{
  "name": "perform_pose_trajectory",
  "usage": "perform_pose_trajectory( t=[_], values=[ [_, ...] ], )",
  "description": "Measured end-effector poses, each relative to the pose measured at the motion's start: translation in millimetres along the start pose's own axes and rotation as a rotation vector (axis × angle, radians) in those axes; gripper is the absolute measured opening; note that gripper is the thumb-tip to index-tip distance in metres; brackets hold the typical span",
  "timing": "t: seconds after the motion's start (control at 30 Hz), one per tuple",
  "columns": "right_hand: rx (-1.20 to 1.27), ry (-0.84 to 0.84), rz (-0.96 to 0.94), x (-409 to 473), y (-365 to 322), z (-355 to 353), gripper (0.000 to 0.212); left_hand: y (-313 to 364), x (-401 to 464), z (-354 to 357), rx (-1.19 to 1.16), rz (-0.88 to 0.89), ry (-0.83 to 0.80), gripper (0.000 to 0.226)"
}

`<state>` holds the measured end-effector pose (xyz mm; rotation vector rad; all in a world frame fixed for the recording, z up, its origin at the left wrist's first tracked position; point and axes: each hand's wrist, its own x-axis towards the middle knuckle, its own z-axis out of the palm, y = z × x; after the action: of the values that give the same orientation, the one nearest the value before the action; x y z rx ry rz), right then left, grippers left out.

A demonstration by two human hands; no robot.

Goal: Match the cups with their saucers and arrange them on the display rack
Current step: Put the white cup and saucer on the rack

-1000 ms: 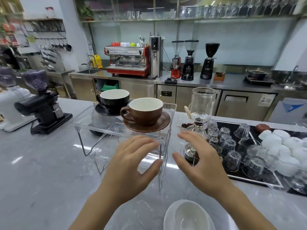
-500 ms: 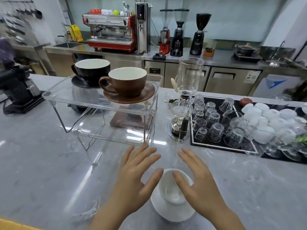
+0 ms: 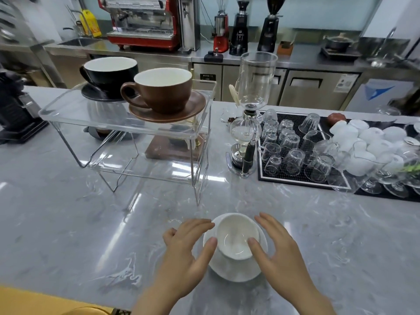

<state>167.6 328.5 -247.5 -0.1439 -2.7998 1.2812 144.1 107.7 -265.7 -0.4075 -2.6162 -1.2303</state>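
Note:
A white cup sits on a white saucer on the grey counter near its front edge. My left hand is at the cup's left side and my right hand at its right, fingers spread and both thumbs at the cup's rim. On the top shelf of the clear acrylic display rack stand a brown cup on a brown saucer and, behind it to the left, a black cup on a black saucer.
A glass siphon coffee maker stands right of the rack. A black mat holds several upturned glasses, with white cups beyond. A black grinder stands at the far left. The back counter carries a red espresso machine.
My hands dropped from near the rack down to the white cup and closed in on both its sides. The camera tilted down.

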Motion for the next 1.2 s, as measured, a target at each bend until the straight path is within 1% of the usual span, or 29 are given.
perform_pose_trajectory(
  t=[0.17, 0.3, 0.37, 0.43, 0.53, 0.63, 0.7, 0.73, 0.8, 0.83, 0.9, 1.0, 1.07, 1.17, 1.2],
  values=[
    [0.025, -0.004, 0.064, -3, 6, 4, 0.047, -10, -1, 9, 0.088, 0.005, -0.012, 0.031],
    [0.033, -0.006, 0.111, -4, 10, 6, 0.049, -16, 1, 15, 0.121, -0.001, -0.03, 0.037],
    [0.043, -0.002, 0.112, -4, 8, 6, 0.047, -17, 2, 17, 0.115, -0.02, -0.043, 0.041],
    [0.084, 0.003, 0.125, -4, 6, 5, 0.034, -17, 4, 19, 0.088, -0.052, -0.064, 0.046],
    [0.166, -0.005, 0.15, -5, 3, 5, 0.039, -14, 6, 19, 0.055, -0.096, -0.097, 0.053],
    [0.237, -0.019, 0.187, -4, 5, 7, 0.04, -12, 10, 20, 0.046, -0.128, -0.144, 0.057],
    [0.271, -0.028, 0.227, -3, 8, 8, 0.038, -12, 11, 20, 0.044, -0.144, -0.181, 0.056],
    [0.283, -0.028, 0.246, -2, 8, 9, 0.037, -11, 12, 19, 0.033, -0.159, -0.195, 0.052],
    [0.3, -0.025, 0.288, -1, 11, 9, 0.036, -7, 13, 17, -0.017, -0.206, -0.2, 0.032],
    [0.311, -0.02, 0.311, -1, 14, 9, 0.035, -5, 14, 16, -0.049, -0.242, -0.207, 0.026],
    [0.355, -0.02, 0.374, 1, 18, 10, 0.035, -4, 14, 15, -0.114, -0.318, -0.21, 0.028],
    [0.439, -0.033, 0.465, 3, 24, 10, 0.034, -3, 16, 18, -0.233, -0.445, -0.184, 0.019],
    [0.473, -0.065, 0.525, 5, 28, 10, 0.035, -4, 17, 21, -0.293, -0.531, -0.202, 0.026],
    [0.505, -0.109, 0.579, 8, 31, 8, 0.047, -10, 21, 22, -0.306, -0.648, -0.259, 0.045],
    [0.519, -0.124, 0.594, 10, 32, 8, 0.046, -12, 22, 21, -0.317, -0.683, -0.281, 0.047]
  ],
)
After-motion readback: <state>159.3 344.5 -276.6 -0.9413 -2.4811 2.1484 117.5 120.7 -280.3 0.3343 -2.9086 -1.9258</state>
